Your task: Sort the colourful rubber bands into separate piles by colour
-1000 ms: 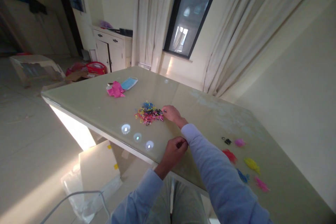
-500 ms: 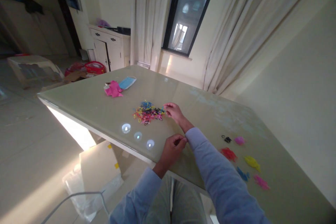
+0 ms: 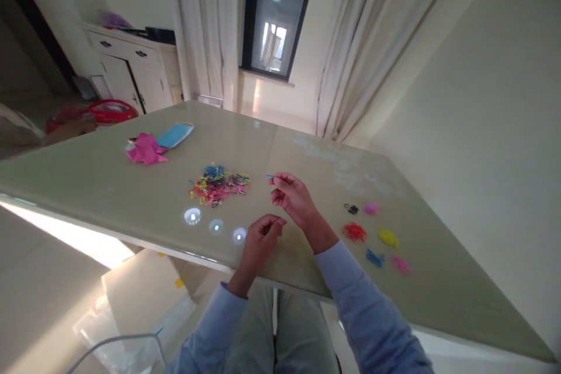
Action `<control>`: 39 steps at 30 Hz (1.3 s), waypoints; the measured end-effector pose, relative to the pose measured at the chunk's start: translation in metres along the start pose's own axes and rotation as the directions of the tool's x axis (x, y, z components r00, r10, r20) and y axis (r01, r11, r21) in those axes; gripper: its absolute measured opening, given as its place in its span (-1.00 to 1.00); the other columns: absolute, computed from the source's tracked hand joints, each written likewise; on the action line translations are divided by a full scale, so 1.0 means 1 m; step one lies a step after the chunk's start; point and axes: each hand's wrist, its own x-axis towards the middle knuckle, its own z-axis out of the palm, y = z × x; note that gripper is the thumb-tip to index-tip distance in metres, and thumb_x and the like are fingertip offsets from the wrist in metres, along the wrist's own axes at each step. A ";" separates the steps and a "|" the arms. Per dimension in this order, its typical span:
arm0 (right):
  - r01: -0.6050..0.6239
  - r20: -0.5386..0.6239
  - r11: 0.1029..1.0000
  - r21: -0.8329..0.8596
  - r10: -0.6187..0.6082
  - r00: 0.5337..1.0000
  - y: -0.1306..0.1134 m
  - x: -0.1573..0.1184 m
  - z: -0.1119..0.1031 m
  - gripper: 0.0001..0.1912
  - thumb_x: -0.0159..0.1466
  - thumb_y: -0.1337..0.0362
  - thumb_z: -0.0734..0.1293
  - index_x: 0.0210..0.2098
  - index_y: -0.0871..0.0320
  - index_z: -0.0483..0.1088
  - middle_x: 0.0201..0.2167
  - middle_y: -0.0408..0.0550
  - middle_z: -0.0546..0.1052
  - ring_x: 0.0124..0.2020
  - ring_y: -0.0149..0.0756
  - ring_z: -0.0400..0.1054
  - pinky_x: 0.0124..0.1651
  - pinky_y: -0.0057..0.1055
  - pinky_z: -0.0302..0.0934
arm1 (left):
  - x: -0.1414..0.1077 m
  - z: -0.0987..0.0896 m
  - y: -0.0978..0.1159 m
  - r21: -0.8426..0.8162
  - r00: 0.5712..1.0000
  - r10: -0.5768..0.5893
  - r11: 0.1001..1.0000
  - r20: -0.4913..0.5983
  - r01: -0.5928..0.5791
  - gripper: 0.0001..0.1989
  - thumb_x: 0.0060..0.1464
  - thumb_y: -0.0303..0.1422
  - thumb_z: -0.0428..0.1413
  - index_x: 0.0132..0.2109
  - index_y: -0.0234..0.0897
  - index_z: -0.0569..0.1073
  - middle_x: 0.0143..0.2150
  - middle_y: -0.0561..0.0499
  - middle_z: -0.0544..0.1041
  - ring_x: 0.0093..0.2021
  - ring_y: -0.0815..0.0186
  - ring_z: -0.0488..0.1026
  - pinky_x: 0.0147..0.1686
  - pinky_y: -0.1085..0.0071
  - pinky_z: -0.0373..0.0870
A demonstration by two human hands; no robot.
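Note:
My right hand [image 3: 291,196] is above the table, pinching a small blue rubber band [image 3: 270,176] between thumb and forefinger. Closer to the front edge, my left hand [image 3: 262,239] is closed with thumb against fingers; whatever it may hold is hidden. Left of both hands lies a mixed heap of small rubber bands [image 3: 219,184] in blue, yellow, red, pink and black. To the right are small single-colour piles: black bands [image 3: 352,209], red bands [image 3: 354,232], yellow bands [image 3: 388,238], blue bands [image 3: 374,256], and two pink ones, an upper pile [image 3: 371,208] and a lower pile [image 3: 401,264].
On the glossy table [image 3: 307,158], a blue face mask [image 3: 175,135] lies beside a crumpled pink piece [image 3: 148,149] at the far left. Below the front edge are a cardboard box [image 3: 140,289] and clear plastic. A white cabinet [image 3: 131,64] stands by the wall.
My right hand has come away from the mixed heap, drawn rightward with the blue rubber band now visible in its fingers. The view has swung to the right.

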 end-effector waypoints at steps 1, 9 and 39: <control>0.015 -0.018 0.999 0.037 -0.015 1.000 -0.005 -0.014 -0.005 -0.69 0.05 0.18 0.52 -0.27 0.11 0.42 -0.33 -0.17 0.59 -0.59 -0.50 0.41 -0.58 -0.57 0.27 | -0.001 -0.001 0.000 0.008 1.000 0.003 1.000 0.002 -0.004 -0.71 0.03 -0.14 0.12 -0.41 -0.31 0.47 -0.57 0.13 0.33 -0.59 0.47 0.18 -0.59 0.52 0.10; 0.172 -0.323 0.980 0.104 -0.131 0.937 -0.031 -0.111 -0.060 -0.77 0.10 0.24 0.51 -0.29 0.10 0.43 -0.34 -0.24 0.59 -0.75 -0.65 0.19 -0.72 -0.66 0.11 | -0.004 -0.008 -0.001 0.124 0.998 0.065 0.990 0.027 -0.068 -0.70 0.07 -0.13 0.12 -0.37 -0.30 0.52 -0.56 0.11 0.37 -0.59 0.45 0.25 -0.58 0.52 0.20; -0.241 -0.308 0.193 -0.951 -0.655 0.690 -0.020 -0.222 -0.170 -0.84 0.32 0.24 0.25 -0.29 0.12 0.47 -0.31 0.00 0.56 -0.41 -0.30 0.34 -0.18 -0.31 0.29 | -0.011 -0.013 -0.001 0.355 0.998 0.041 0.935 -0.045 -0.023 -0.74 0.07 -0.09 0.17 -0.27 -0.16 0.59 -0.49 0.09 0.46 -0.47 0.37 0.36 -0.45 0.47 0.34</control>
